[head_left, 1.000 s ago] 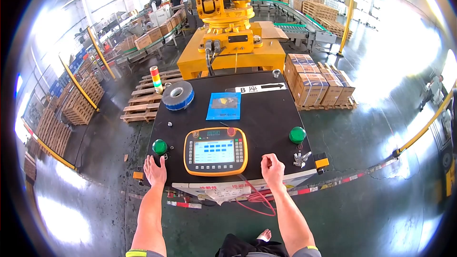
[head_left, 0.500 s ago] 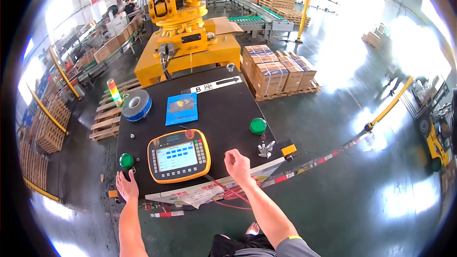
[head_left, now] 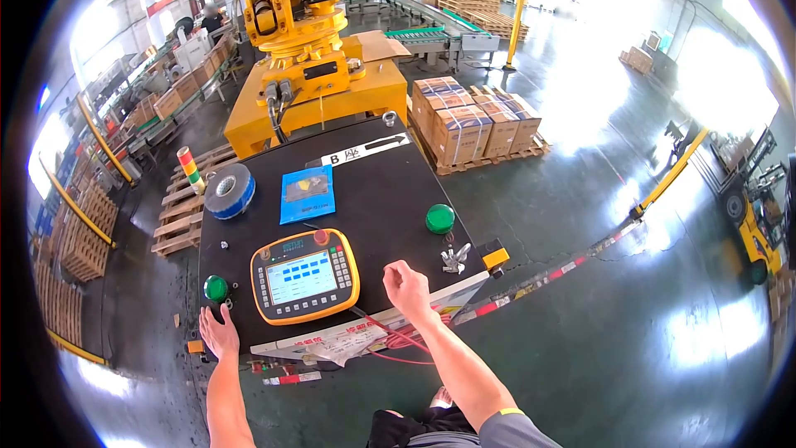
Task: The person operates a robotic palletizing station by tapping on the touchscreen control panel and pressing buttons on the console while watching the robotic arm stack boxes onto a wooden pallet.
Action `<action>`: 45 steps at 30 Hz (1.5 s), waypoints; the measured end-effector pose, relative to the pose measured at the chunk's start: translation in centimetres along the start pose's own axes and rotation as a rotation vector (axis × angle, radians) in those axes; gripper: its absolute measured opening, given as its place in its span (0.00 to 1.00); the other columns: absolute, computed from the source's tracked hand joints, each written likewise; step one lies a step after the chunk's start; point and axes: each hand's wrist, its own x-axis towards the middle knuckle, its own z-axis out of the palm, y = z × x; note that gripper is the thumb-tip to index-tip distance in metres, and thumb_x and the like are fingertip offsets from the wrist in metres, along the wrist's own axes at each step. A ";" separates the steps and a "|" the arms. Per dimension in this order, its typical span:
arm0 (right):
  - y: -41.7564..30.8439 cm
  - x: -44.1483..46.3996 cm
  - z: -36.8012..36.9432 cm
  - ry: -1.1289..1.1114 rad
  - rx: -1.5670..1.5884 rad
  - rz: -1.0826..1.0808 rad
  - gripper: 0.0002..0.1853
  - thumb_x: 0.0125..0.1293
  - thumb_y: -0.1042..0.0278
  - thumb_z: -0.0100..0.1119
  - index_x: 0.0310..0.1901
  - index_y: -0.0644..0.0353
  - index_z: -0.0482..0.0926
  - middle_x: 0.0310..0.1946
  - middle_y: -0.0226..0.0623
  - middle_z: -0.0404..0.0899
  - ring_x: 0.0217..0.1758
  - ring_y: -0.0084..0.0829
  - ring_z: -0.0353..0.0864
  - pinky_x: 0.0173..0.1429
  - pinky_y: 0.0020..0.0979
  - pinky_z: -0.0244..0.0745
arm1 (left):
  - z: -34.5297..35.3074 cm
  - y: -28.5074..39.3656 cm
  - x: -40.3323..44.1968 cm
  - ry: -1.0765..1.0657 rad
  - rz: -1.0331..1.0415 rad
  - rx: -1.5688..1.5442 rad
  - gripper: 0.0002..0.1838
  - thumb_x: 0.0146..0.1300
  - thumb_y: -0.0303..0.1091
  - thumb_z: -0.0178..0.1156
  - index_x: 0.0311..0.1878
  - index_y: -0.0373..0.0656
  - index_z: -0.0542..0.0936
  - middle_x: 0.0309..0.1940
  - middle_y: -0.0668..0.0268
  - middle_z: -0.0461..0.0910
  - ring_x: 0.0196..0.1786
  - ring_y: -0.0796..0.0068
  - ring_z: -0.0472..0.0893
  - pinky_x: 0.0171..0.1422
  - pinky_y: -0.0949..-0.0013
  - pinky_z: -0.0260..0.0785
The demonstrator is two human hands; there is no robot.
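My left hand (head_left: 218,333) lies with fingers apart at the front left edge of a black cabinet top (head_left: 381,199), just below a green button (head_left: 215,288). Resting near the front edge, my right hand (head_left: 406,289) is closed in a loose fist, with nothing showing out of it. Between the hands sits a teach pendant (head_left: 305,275) with an orange rim, a lit screen and a red knob; neither hand touches it. To the right of my right hand are a bunch of keys (head_left: 455,258) and a second green button (head_left: 440,218). A red cable (head_left: 398,338) runs below the pendant.
Farther back on the cabinet are a tape roll (head_left: 230,192) and a blue packet (head_left: 307,194). Behind stands a yellow robot arm (head_left: 303,50). Strapped cartons (head_left: 464,129) sit on a pallet to the right. A forklift (head_left: 754,232) is at the far right.
The view has shifted slightly, so the cabinet and its contents sit a little farther left. Both hands keep nearly the same pose. The striped signal light at the left looks less bright.
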 end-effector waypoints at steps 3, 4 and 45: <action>-0.2 0.1 -0.2 -0.002 -0.011 0.003 0.03 0.71 0.72 0.69 0.43 0.57 0.83 0.24 0.39 0.84 0.27 0.41 0.89 0.35 0.37 0.82 | -0.5 0.5 -0.2 -0.005 -0.007 0.005 0.41 0.84 0.65 0.47 0.79 0.34 0.71 0.83 0.53 0.68 0.87 0.55 0.62 0.92 0.54 0.50; -0.2 0.0 -0.3 -0.008 -0.012 0.011 0.03 0.72 0.71 0.69 0.43 0.56 0.83 0.24 0.39 0.84 0.28 0.41 0.89 0.35 0.37 0.82 | -0.5 0.7 -0.2 -0.003 -0.012 0.006 0.41 0.84 0.65 0.47 0.79 0.34 0.72 0.83 0.52 0.68 0.87 0.55 0.62 0.92 0.54 0.50; -0.3 0.0 -0.4 -0.015 -0.021 0.090 0.02 0.70 0.68 0.68 0.40 0.54 0.87 0.36 0.42 0.88 0.35 0.38 0.92 0.41 0.38 0.86 | -0.6 0.8 -0.6 0.163 0.186 -0.144 0.22 0.79 0.51 0.61 0.50 0.36 0.84 0.49 0.44 0.85 0.54 0.38 0.82 0.61 0.44 0.74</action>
